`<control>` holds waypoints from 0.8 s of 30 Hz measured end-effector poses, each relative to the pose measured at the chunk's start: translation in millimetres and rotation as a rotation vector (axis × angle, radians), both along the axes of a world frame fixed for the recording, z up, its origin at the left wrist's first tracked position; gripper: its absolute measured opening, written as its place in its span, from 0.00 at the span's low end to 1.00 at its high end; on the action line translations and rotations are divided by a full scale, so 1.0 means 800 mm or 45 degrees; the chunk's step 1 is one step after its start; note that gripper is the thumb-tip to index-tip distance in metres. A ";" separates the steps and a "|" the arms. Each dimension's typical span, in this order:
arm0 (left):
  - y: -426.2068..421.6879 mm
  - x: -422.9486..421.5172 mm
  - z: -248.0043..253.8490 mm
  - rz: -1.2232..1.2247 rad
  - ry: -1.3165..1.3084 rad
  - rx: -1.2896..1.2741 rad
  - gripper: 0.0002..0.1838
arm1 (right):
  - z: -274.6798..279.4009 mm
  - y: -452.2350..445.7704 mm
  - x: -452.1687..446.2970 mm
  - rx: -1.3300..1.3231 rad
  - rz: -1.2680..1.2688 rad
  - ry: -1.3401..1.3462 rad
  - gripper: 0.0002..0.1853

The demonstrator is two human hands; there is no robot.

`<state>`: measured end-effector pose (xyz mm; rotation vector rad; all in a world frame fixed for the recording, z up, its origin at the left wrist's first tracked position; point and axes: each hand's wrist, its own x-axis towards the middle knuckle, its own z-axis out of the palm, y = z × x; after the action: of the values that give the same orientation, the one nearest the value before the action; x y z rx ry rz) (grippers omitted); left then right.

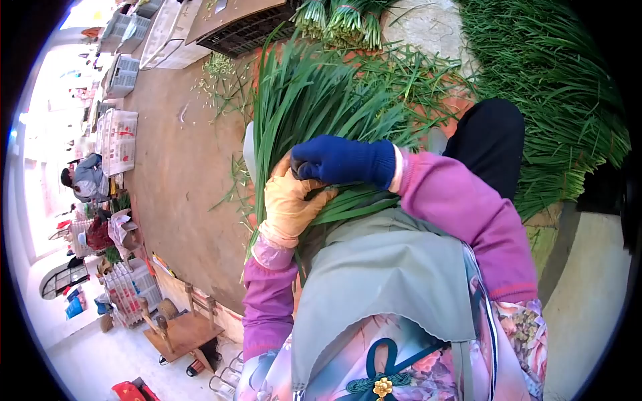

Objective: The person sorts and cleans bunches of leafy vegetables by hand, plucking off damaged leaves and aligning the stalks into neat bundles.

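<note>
A loose bunch of long, flat green garlic chives [321, 100] lies across my lap, its leaves fanning away from me. My left hand [286, 206], in a thin tan glove, is closed around the left side of the bunch. Over it comes my right hand [344, 160] in a dark blue knit glove, its fingers curled against the left hand and gripping the same chives. The fingertips are partly hidden where the hands meet. Some leaves pass beneath both hands toward the grey apron [388, 274].
A large heap of chives [548, 100] lies to the right. Tied bundles [344, 23] with pale stems sit at the top beside a dark crate [251, 33]. Leaf scraps [428, 80] litter the floor. Plastic crates [119, 140], a wooden stool [184, 331] and another person [90, 179] are at left.
</note>
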<state>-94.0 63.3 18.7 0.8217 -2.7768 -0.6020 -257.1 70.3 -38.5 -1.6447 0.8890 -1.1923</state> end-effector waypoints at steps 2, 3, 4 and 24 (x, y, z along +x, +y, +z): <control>0.001 -0.003 0.005 0.009 -0.001 -0.049 0.12 | 0.021 -0.002 -0.034 -0.392 0.123 0.935 0.10; 0.002 -0.002 0.007 0.022 -0.004 -0.108 0.12 | 0.015 -0.009 -0.055 -0.395 0.052 1.109 0.10; 0.002 0.000 0.007 0.052 0.016 -0.061 0.12 | 0.007 -0.015 -0.078 -0.396 -0.028 1.283 0.10; -0.037 0.036 -0.018 0.648 0.497 0.452 0.39 | 0.022 0.048 0.004 -0.389 -0.097 1.031 0.50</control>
<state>-65.5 33.3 4.5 1.2637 -2.0286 -1.0301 -253.9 108.7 -21.1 -2.4276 1.3056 -0.7072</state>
